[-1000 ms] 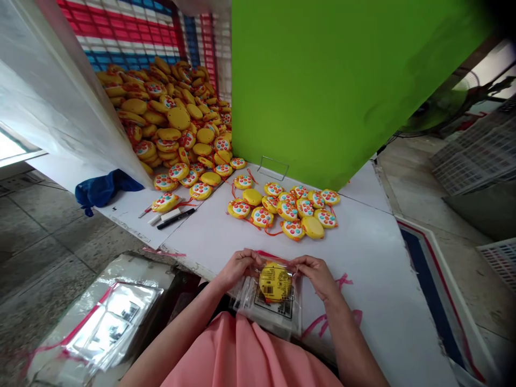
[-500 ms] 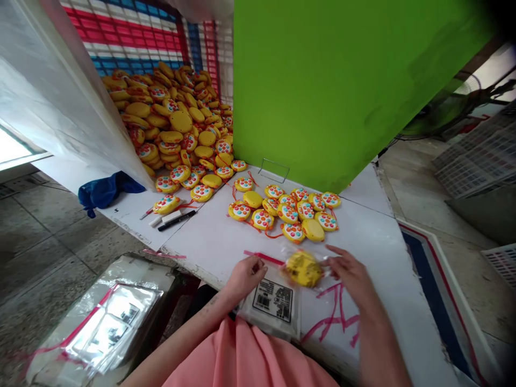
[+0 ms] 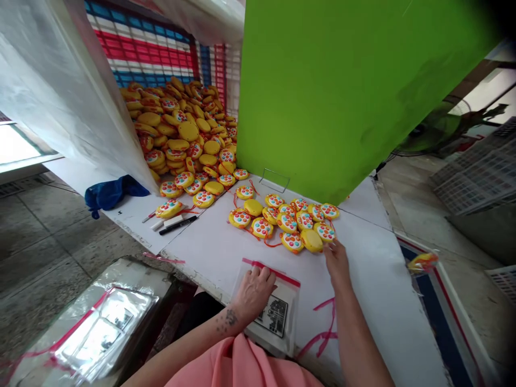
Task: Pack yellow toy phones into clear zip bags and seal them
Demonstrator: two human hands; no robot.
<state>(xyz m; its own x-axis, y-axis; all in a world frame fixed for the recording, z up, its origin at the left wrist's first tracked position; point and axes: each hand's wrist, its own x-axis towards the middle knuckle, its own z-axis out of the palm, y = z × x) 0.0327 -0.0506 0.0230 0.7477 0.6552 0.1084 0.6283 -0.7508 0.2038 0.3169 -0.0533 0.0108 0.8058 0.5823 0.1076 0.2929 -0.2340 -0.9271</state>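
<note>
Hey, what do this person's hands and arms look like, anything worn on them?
Both are bare: the left hand and right hand have no gloves, and no ring, watch or bracelet shows. No sleeve is in view on either arm. A small dark tattoo sits on the left arm just behind the wrist. A pink garment fills the bottom of the picture.
</note>
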